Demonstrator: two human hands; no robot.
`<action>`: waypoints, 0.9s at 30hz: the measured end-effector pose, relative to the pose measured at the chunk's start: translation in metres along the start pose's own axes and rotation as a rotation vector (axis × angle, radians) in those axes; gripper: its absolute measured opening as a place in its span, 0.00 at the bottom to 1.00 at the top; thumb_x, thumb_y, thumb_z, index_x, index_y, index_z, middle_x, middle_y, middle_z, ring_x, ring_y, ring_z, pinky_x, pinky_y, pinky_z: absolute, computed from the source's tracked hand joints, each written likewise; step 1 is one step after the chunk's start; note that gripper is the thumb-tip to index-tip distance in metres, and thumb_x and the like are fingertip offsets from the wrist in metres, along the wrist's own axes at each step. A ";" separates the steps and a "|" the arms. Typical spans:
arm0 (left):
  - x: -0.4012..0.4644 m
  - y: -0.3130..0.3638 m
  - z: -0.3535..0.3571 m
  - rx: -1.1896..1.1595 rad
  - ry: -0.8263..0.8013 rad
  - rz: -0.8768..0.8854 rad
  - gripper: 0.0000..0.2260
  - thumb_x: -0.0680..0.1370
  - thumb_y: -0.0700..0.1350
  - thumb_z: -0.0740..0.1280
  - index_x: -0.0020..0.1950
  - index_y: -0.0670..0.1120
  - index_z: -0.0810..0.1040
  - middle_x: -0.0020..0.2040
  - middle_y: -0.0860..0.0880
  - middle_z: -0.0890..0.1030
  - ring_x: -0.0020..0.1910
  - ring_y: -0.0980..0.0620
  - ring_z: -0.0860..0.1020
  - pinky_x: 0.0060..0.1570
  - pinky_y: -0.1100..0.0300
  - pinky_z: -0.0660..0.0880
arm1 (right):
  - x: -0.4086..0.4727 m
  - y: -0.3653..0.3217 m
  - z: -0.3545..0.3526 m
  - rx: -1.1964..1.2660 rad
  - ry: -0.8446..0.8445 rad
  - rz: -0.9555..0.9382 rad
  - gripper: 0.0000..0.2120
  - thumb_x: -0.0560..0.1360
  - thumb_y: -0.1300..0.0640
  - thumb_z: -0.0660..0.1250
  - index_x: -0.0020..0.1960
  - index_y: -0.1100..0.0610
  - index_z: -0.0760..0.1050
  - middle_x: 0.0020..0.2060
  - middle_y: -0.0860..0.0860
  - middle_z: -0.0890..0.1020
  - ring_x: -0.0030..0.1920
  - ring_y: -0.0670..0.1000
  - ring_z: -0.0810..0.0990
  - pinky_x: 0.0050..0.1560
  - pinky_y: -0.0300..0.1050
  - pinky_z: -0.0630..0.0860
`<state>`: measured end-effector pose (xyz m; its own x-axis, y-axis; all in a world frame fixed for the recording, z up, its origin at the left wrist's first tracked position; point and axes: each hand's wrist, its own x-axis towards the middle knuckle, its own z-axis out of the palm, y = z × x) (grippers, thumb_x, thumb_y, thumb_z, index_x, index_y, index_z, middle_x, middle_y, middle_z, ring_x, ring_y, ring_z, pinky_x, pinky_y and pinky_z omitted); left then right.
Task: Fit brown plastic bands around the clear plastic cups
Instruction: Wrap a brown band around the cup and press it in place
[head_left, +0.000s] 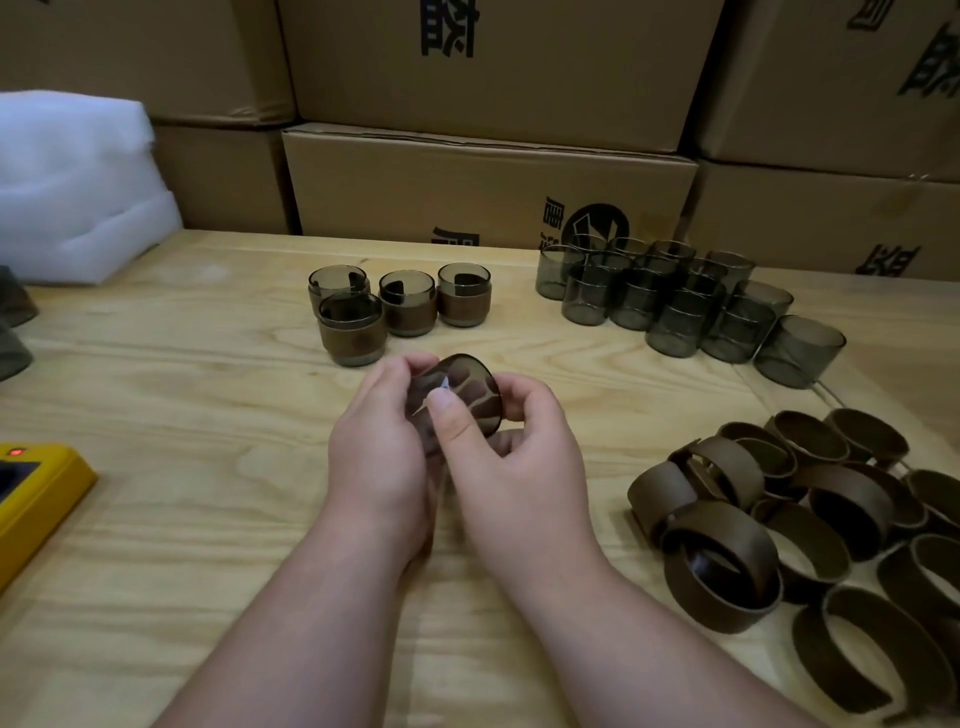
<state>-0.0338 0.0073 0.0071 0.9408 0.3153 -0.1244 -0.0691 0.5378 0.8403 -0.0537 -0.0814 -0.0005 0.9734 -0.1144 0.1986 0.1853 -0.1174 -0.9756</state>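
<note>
A person's two bare hands meet over the middle of a pale wooden table (182, 519), working a smoky clear cup (460, 397) held tilted just above the boards. The left hand (376, 452) curls round the cup's left side, fingertips hooked over its far edge. The right hand (511, 467) grips it from the right, fingers wrapped behind and the thumb (452, 421) pressed flat across the near face. Brown shows through and around the cup's wall; whether a band already sits fully on it cannot be told.

Just beyond the hands, four finished cups (397, 309) stand upright in a tight cluster, each wearing a brown band round its lower half. Farther right, at the table's far edge, a crowd of bare cups (670, 301) stands packed together, some stacked, with one lying on its side at the right end. Near right, a loose heap of brown bands (789, 519) spreads to the frame's edge, the rings overlapping and leaning on one another.

A yellow device (36, 493) with a small red light lies at the near left edge. A bundle of white foam sheeting (72, 182) rests at the far left, and stacked cardboard cartons (488, 192) printed with black characters wall off the back of the table.
</note>
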 end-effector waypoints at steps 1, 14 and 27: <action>0.000 0.000 0.000 0.001 -0.002 0.004 0.10 0.84 0.43 0.61 0.48 0.47 0.81 0.41 0.44 0.86 0.44 0.42 0.87 0.53 0.25 0.77 | 0.000 0.001 0.001 0.017 0.004 0.000 0.22 0.61 0.31 0.70 0.51 0.37 0.72 0.48 0.29 0.80 0.41 0.38 0.83 0.41 0.33 0.77; 0.007 0.007 -0.003 -0.210 0.023 -0.142 0.14 0.80 0.45 0.60 0.52 0.40 0.83 0.50 0.37 0.84 0.47 0.40 0.83 0.53 0.35 0.81 | 0.000 0.003 0.001 0.144 -0.125 -0.043 0.22 0.69 0.52 0.75 0.62 0.49 0.79 0.52 0.43 0.85 0.42 0.38 0.79 0.45 0.36 0.78; -0.004 0.001 0.000 0.122 -0.131 0.095 0.11 0.77 0.43 0.61 0.44 0.44 0.83 0.44 0.37 0.84 0.37 0.41 0.81 0.40 0.48 0.71 | 0.004 0.001 -0.003 0.179 -0.010 0.081 0.29 0.57 0.30 0.76 0.47 0.48 0.75 0.39 0.40 0.85 0.40 0.50 0.87 0.43 0.58 0.85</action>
<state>-0.0375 0.0067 0.0085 0.9677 0.2513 0.0212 -0.1260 0.4091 0.9038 -0.0501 -0.0845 -0.0003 0.9872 -0.1063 0.1185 0.1263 0.0696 -0.9896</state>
